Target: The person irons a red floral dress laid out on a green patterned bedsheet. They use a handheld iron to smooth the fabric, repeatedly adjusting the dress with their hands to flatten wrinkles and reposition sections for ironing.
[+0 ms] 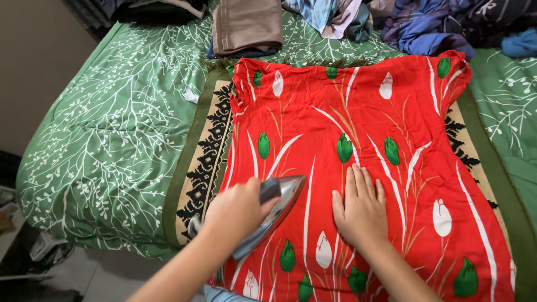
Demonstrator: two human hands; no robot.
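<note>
Bed and its layers

A bed [106, 151] with a green, white-branched cover carries a patterned mat [204, 162], a red tulip-print garment [358, 117] spread over it, folded brown cloth [246, 25] and heaped clothes [425, 22] behind.

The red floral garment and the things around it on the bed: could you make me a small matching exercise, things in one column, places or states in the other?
Things:
1. red floral garment
2. silver clothes iron
3. folded brown cloth
4. right hand

Places or states:
A. gripped by the left hand
B. pressed flat, palm down, on the fabric
C. spread over a patterned mat
D. lying at the far side of the green bedcover

Pairs: 1-C, 2-A, 3-D, 4-B
</note>
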